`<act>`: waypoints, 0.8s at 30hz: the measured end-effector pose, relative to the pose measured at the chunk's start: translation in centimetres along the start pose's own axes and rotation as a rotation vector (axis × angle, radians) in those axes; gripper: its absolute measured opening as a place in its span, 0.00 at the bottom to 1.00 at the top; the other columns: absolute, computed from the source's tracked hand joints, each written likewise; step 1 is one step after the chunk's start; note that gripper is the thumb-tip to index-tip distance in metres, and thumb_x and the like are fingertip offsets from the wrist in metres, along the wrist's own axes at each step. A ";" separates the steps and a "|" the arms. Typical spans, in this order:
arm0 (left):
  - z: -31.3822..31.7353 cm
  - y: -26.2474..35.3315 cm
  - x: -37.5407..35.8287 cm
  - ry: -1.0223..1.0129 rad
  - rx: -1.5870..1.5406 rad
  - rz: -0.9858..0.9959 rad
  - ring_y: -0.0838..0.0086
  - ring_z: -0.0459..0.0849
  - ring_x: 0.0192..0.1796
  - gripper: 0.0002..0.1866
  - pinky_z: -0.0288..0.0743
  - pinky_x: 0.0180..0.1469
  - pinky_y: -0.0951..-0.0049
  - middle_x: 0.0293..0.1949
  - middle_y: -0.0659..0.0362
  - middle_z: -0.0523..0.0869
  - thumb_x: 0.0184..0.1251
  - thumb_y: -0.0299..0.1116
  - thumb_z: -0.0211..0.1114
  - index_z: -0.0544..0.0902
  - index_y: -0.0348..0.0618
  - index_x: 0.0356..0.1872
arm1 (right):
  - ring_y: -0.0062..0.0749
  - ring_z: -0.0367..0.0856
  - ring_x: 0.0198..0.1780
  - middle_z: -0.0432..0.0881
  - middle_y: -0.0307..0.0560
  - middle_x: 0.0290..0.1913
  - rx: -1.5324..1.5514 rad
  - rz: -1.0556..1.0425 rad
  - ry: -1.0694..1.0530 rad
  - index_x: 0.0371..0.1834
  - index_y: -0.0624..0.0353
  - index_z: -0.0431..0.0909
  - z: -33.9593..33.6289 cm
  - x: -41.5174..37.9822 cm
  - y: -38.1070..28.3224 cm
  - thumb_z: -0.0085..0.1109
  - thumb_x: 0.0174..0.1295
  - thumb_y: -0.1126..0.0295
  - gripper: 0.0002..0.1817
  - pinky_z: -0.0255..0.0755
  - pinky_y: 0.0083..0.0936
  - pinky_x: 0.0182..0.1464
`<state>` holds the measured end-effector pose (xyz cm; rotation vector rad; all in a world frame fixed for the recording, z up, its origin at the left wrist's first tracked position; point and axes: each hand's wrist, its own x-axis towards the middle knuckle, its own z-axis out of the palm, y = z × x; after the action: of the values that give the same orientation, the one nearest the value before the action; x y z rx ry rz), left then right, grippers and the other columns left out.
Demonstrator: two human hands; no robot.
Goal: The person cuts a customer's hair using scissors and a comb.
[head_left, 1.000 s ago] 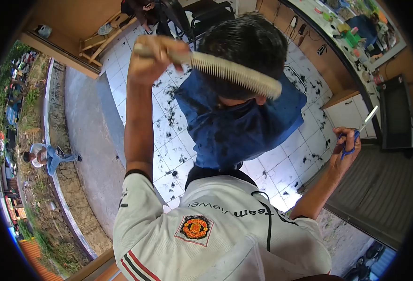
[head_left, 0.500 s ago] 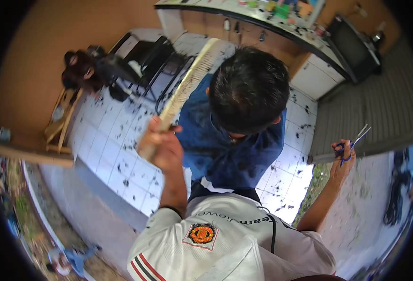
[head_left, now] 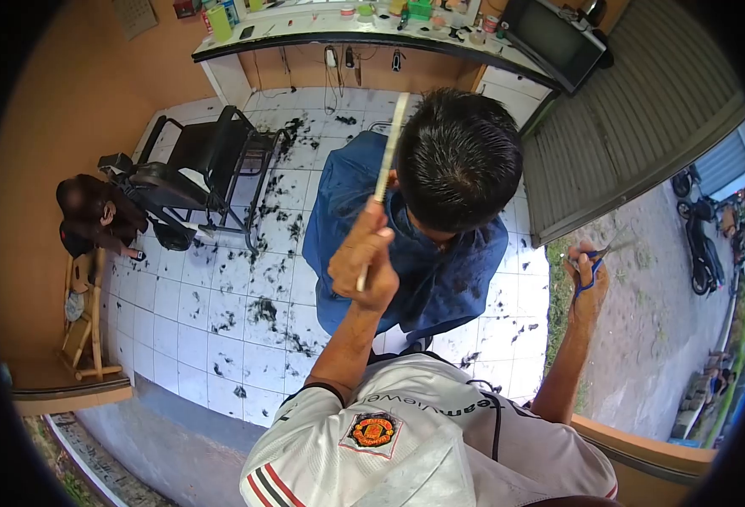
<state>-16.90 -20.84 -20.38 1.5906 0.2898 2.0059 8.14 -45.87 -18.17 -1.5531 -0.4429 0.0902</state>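
My left hand (head_left: 364, 258) is closed around a long pale comb (head_left: 387, 160), which is seen nearly edge-on. The comb points upward beside the dark, short hair (head_left: 461, 156) of a seated person, its upper part right at the hair's left side. That person wears a blue cape (head_left: 351, 203) with hair clippings on it. Out to the right, away from the head, my right hand (head_left: 586, 283) grips scissors (head_left: 593, 258) by their blue handles, fingers in the loops. The blades are blurred.
A black barber chair (head_left: 203, 165) stands at left, near another person (head_left: 94, 211) in dark clothing. Hair clippings litter the white tiled floor (head_left: 208, 355). Beyond is a counter (head_left: 305, 38) with bottles; a corrugated shutter (head_left: 626, 127) and parked motorcycles (head_left: 702, 245) are at right.
My left hand has moved rightward, and the comb has turned more upright and edge-on, closer to the hair. My right hand with the scissors sits further left in view. The whole view has shifted.
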 end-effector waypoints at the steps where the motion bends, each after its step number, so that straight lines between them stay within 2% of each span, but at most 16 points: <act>1: 0.3 -0.2 0.2 -0.062 -0.049 0.036 0.48 0.85 0.57 0.07 0.82 0.59 0.63 0.55 0.36 0.84 0.66 0.13 0.62 0.83 0.30 0.42 | 0.29 0.85 0.42 0.86 0.47 0.39 0.000 0.000 0.006 0.53 0.67 0.79 -0.9 0.3 0.9 0.67 0.66 0.56 0.24 0.80 0.27 0.48; 4: 1.6 -0.9 1.9 -0.125 0.056 -0.110 0.55 0.86 0.57 0.08 0.80 0.59 0.66 0.55 0.41 0.86 0.67 0.13 0.61 0.84 0.31 0.43 | 0.34 0.86 0.44 0.86 0.51 0.42 -0.111 0.089 -0.135 0.53 0.68 0.80 -2.5 0.3 1.9 0.69 0.64 0.56 0.25 0.80 0.29 0.49; 5: 1.8 -1.0 2.3 -0.054 -0.074 -0.428 0.61 0.87 0.56 0.09 0.78 0.60 0.68 0.55 0.45 0.87 0.69 0.15 0.60 0.86 0.32 0.45 | 0.33 0.86 0.43 0.87 0.51 0.40 -0.124 0.030 -0.059 0.49 0.67 0.82 -0.4 -0.5 0.2 0.70 0.63 0.58 0.22 0.80 0.29 0.48; 6: 1.0 -1.8 3.2 -0.054 0.037 -0.398 0.63 0.86 0.56 0.09 0.78 0.61 0.66 0.55 0.45 0.87 0.71 0.17 0.60 0.86 0.32 0.46 | 0.31 0.86 0.41 0.87 0.51 0.37 -0.135 -0.031 0.019 0.44 0.67 0.83 1.9 -1.3 -1.4 0.71 0.62 0.59 0.19 0.80 0.28 0.48; 7: 0.0 -2.0 4.2 -0.004 0.059 -0.358 0.63 0.85 0.58 0.08 0.77 0.62 0.66 0.54 0.45 0.87 0.69 0.17 0.61 0.86 0.30 0.46 | 0.27 0.86 0.33 0.85 0.47 0.29 0.003 -0.134 0.069 0.36 0.66 0.84 4.1 -1.6 -2.7 0.73 0.60 0.61 0.16 0.81 0.25 0.42; 8: -1.1 -1.8 5.3 0.037 0.124 -0.255 0.62 0.85 0.58 0.09 0.78 0.62 0.66 0.53 0.45 0.87 0.68 0.15 0.60 0.84 0.29 0.46 | 0.27 0.86 0.33 0.85 0.47 0.29 0.010 -0.133 0.084 0.36 0.66 0.84 3.8 -1.4 -2.4 0.73 0.60 0.61 0.16 0.81 0.25 0.42; 9: -2.1 -1.7 6.5 0.065 0.119 -0.147 0.61 0.85 0.58 0.11 0.77 0.62 0.63 0.53 0.45 0.87 0.69 0.13 0.55 0.82 0.30 0.47 | 0.25 0.84 0.30 0.84 0.45 0.28 -0.070 -0.076 -0.014 0.34 0.66 0.83 3.2 -1.3 -1.8 0.72 0.62 0.61 0.16 0.80 0.24 0.39; 10: -2.6 -0.9 7.5 0.114 0.208 -0.134 0.64 0.86 0.50 0.10 0.80 0.58 0.65 0.47 0.48 0.87 0.71 0.16 0.53 0.81 0.31 0.47 | 0.23 0.82 0.28 0.83 0.43 0.26 -0.144 -0.019 -0.109 0.33 0.66 0.82 2.8 -1.2 -1.3 0.71 0.63 0.60 0.17 0.80 0.22 0.37; 12: -4.2 -1.2 8.3 0.079 0.064 -0.186 0.72 0.85 0.41 0.11 0.81 0.47 0.71 0.41 0.53 0.86 0.74 0.21 0.51 0.81 0.31 0.48 | 0.26 0.84 0.28 0.85 0.45 0.29 0.011 -0.093 -0.108 0.37 0.67 0.82 5.2 -1.4 -0.9 0.71 0.63 0.62 0.16 0.80 0.22 0.36; 13: -4.1 -1.3 8.7 -0.033 0.106 -0.254 0.75 0.82 0.38 0.12 0.79 0.42 0.74 0.38 0.55 0.84 0.76 0.25 0.51 0.81 0.32 0.50 | 0.31 0.88 0.35 0.87 0.48 0.34 0.053 -0.079 -0.182 0.46 0.69 0.81 6.2 -1.3 -0.9 0.70 0.63 0.62 0.19 0.82 0.23 0.37; 14: -3.8 -1.1 9.1 -0.142 0.155 -0.323 0.79 0.80 0.35 0.13 0.77 0.38 0.77 0.36 0.57 0.83 0.77 0.28 0.52 0.81 0.33 0.52 | 0.36 0.89 0.43 0.87 0.53 0.43 0.149 -0.037 -0.253 0.57 0.70 0.76 7.7 -1.5 -1.9 0.68 0.64 0.62 0.25 0.84 0.25 0.40; 15: -3.5 -2.8 8.9 -0.249 -0.027 -0.499 0.83 0.78 0.35 0.17 0.72 0.32 0.82 0.38 0.57 0.84 0.78 0.36 0.57 0.81 0.36 0.58 | 0.36 0.89 0.46 0.85 0.55 0.52 0.284 -0.044 -0.364 0.63 0.68 0.72 8.6 -1.5 -1.9 0.68 0.65 0.67 0.27 0.83 0.22 0.42; 16: -3.1 -4.1 8.2 -0.255 -0.028 -0.492 0.83 0.78 0.35 0.17 0.72 0.32 0.82 0.38 0.57 0.84 0.78 0.36 0.57 0.81 0.36 0.58 | 0.35 0.87 0.52 0.81 0.54 0.59 0.299 0.009 -0.381 0.67 0.67 0.69 9.7 -1.7 -2.1 0.68 0.64 0.69 0.30 0.82 0.22 0.46; 18: -1.4 -4.4 7.4 -0.570 -0.089 -0.708 0.86 0.76 0.30 0.25 0.69 0.27 0.84 0.37 0.60 0.85 0.71 0.41 0.68 0.79 0.38 0.64 | 0.35 0.84 0.57 0.80 0.53 0.60 0.406 -0.023 -0.408 0.68 0.66 0.68 11.9 -2.3 -2.0 0.70 0.63 0.70 0.32 0.80 0.24 0.53; 21: 0.0 -4.5 5.4 -0.665 -0.039 -0.846 0.88 0.72 0.23 0.33 0.65 0.21 0.84 0.36 0.64 0.86 0.62 0.40 0.75 0.77 0.40 0.67 | 0.35 0.81 0.61 0.79 0.52 0.61 0.328 -0.154 -0.382 0.68 0.66 0.67 13.3 -2.7 -1.5 0.72 0.62 0.69 0.34 0.75 0.27 0.61; 24: 0.8 -4.4 5.1 -0.584 -0.046 -0.856 0.88 0.70 0.20 0.34 0.64 0.19 0.84 0.35 0.66 0.86 0.59 0.36 0.78 0.77 0.41 0.67 | 0.36 0.81 0.61 0.79 0.52 0.60 0.347 -0.145 -0.369 0.68 0.66 0.68 13.6 -2.6 -1.3 0.73 0.61 0.69 0.34 0.72 0.30 0.65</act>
<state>-15.60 -14.60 -18.14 1.5662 0.5630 0.8657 0.97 -33.94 -18.07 -1.1582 -0.7859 0.3272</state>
